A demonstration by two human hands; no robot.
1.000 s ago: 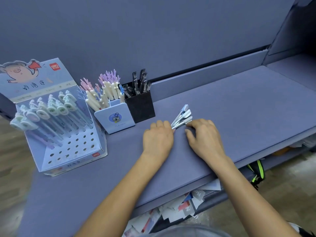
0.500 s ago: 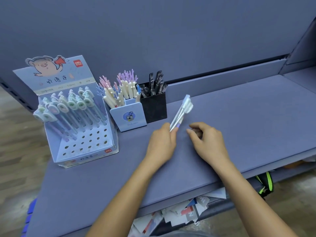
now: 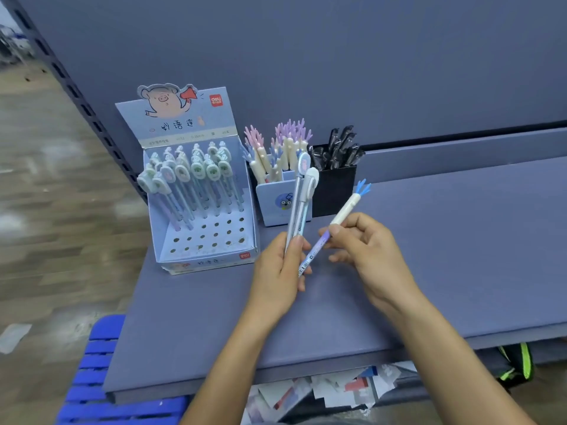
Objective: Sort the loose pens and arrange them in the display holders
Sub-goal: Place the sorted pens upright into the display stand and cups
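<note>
My left hand (image 3: 277, 273) grips two pale pens with oval caps (image 3: 302, 194), held upright above the grey-blue shelf (image 3: 460, 256). My right hand (image 3: 368, 256) pinches a third pen (image 3: 336, 223) with a cream cap and a blue branched top, tilted up to the right, its barcoded end crossing my left fingers. A blue cardboard display box (image 3: 202, 207) at the left holds several oval-capped pens in its holes. A small blue holder (image 3: 277, 200) holds several pens with branched tops. A black holder (image 3: 334, 191) holds dark pens.
The shelf's back wall (image 3: 306, 56) rises behind the holders. A blue plastic crate (image 3: 101, 378) stands on the floor at the lower left. Loose papers (image 3: 322, 391) lie on a lower shelf below the front edge. A black and green bag (image 3: 515, 366) is at the lower right.
Both hands have lifted off the shelf. My left hand now holds two pens upright, and my right hand has drawn the branched-top pen away from that bundle. The view has shifted left.
</note>
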